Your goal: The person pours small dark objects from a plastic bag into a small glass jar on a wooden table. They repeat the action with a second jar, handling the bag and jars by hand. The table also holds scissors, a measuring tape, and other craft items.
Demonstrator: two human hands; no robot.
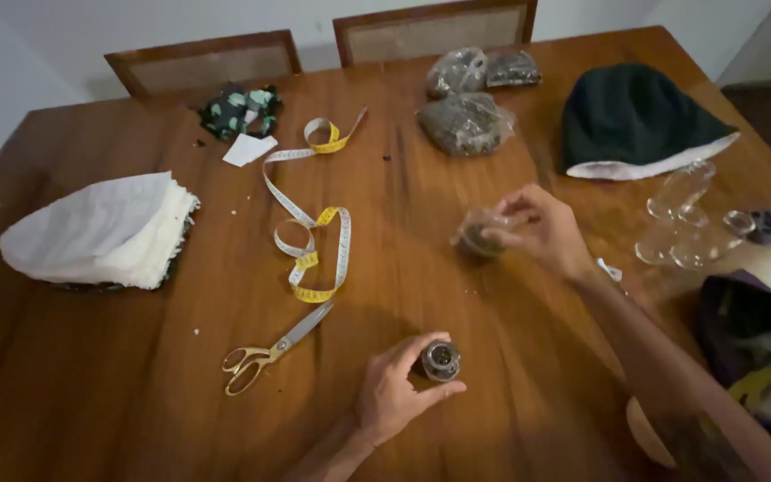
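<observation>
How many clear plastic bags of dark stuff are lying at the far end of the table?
3. Two bags sit side by side near the chairs, the left bag and the right bag; a larger third bag lies just in front of them. None seem hidden.

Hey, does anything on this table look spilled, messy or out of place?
Nothing is clearly spilled or broken. The measuring tape lies unrolled in loose loops above the scissors, and a few small dark specks dot the wooden table. The left hand holds a small jar; the right hand holds a small clear bag.
</observation>
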